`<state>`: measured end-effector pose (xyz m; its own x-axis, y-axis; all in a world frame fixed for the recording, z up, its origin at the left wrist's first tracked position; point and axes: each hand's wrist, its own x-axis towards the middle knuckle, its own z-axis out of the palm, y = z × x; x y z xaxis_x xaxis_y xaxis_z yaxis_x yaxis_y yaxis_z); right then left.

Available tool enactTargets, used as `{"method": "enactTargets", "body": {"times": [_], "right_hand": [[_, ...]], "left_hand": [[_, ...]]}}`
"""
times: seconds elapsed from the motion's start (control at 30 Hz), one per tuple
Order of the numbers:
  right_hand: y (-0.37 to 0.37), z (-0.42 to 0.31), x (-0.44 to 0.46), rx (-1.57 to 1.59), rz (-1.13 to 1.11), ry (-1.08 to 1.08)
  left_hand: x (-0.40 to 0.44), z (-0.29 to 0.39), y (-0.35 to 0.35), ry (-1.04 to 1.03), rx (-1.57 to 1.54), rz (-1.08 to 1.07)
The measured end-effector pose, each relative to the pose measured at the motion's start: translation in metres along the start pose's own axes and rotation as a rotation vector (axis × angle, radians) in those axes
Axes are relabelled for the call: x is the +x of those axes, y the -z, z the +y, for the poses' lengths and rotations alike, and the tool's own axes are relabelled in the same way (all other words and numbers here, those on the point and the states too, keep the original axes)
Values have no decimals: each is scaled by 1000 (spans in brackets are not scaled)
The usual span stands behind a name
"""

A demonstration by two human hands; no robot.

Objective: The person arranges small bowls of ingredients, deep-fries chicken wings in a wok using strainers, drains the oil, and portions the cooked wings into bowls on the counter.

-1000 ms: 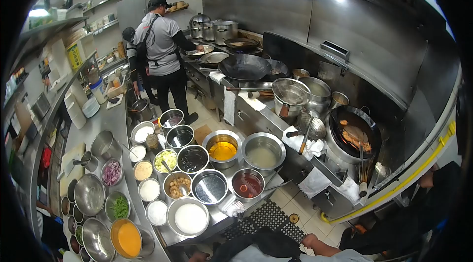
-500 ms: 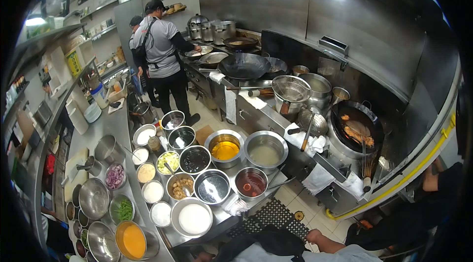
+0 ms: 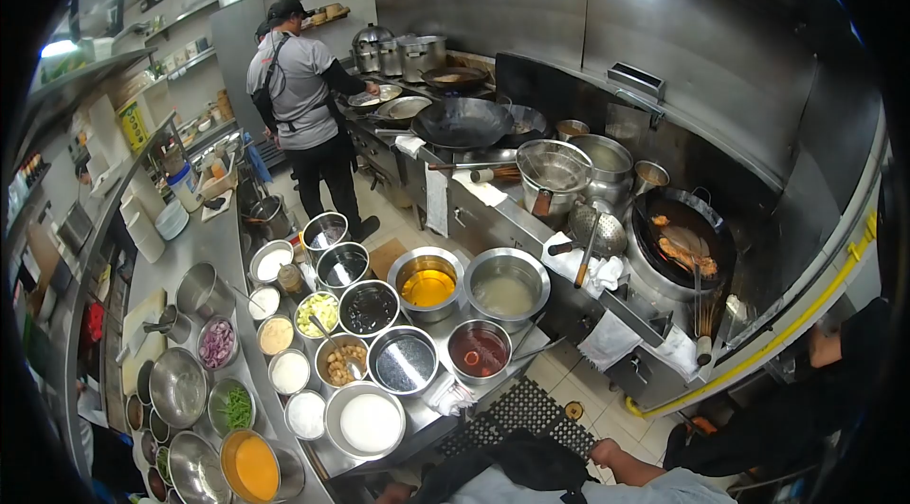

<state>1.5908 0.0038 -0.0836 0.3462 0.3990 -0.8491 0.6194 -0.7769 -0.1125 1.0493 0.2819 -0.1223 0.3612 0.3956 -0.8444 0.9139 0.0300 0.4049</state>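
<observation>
At the bottom edge my right hand (image 3: 604, 454) is low beside my body, above the black floor mat (image 3: 531, 414). Its fingers look curled; whether anything is inside them is hidden. Only a dim bit of my left hand (image 3: 393, 494) shows, below the table's front edge, its fingers out of sight. The nearest things are a pot of white contents (image 3: 372, 423), a striped cloth (image 3: 448, 396) and a pot of red liquid (image 3: 479, 350). Behind them stand a pot of yellow liquid (image 3: 427, 286) and a pot of cloudy liquid (image 3: 506, 288).
Dark frying oil with browned food fills a wok (image 3: 684, 243) at the right, near a strainer (image 3: 554, 167). A co-worker (image 3: 299, 91) tends pans at the far stove. Another person's dark sleeve (image 3: 858, 352) is at the right. Orange sauce (image 3: 254, 466) stands on the left counter.
The view has shifted slightly, so most things sit a little farther left. The far co-worker's hand has stayed at the pan. My hands have hardly moved.
</observation>
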Motion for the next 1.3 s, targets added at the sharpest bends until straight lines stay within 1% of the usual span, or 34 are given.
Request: {"method": "enactTargets", "body": {"times": [0.1, 0.17, 0.2, 0.27, 0.3, 0.37, 0.4, 0.47, 0.6, 0.67, 0.87, 0.9, 0.97, 1.1, 1.17, 1.3], "right_hand": [[-3, -3, -1, -81, -4, 38], [8, -17, -21, -199, -6, 49], [6, -15, -18, -198, -7, 50], [1, -11, -12, -256, 67, 136], [2, -13, -14, -255, 67, 136], [4, -16, -18, 40, 50, -33], [5, -16, -20, 41, 49, -32], [5, -17, -24, 164, 35, -76], [-4, -7, -11, 142, 39, -48], [-2, -6, -9, 11, 14, -3], [8, -16, -20, -50, 11, 9], [6, -14, -17, -49, 14, 10], [1, -10, -9, 179, 68, -87], [5, -10, -13, 178, 54, -91], [10, -13, -21, 116, 24, -70], [7, -8, -17, 119, 23, -41]], "left_hand": [[-2, 1, 1, -2, 4, 1], [-3, 0, 2, -5, 8, 3], [-3, 0, 2, -4, 9, 5], [-3, 0, 1, -3, 7, 4], [-3, 0, 1, -4, 9, 3], [-2, 0, 2, -4, 9, 2], [-3, -1, 1, -4, 10, 4], [-3, -1, 0, -3, 10, 2], [-4, 0, -3, -4, 6, -1], [-3, 1, -4, -5, 8, -2], [-2, 2, -3, -12, 8, 5], [-1, 3, -2, -14, 9, 7], [-1, 4, -1, -15, 10, 10], [0, 6, -1, -20, 11, 13], [0, 5, -1, -22, 12, 13], [-1, 7, -6, -26, 13, 13]]}}
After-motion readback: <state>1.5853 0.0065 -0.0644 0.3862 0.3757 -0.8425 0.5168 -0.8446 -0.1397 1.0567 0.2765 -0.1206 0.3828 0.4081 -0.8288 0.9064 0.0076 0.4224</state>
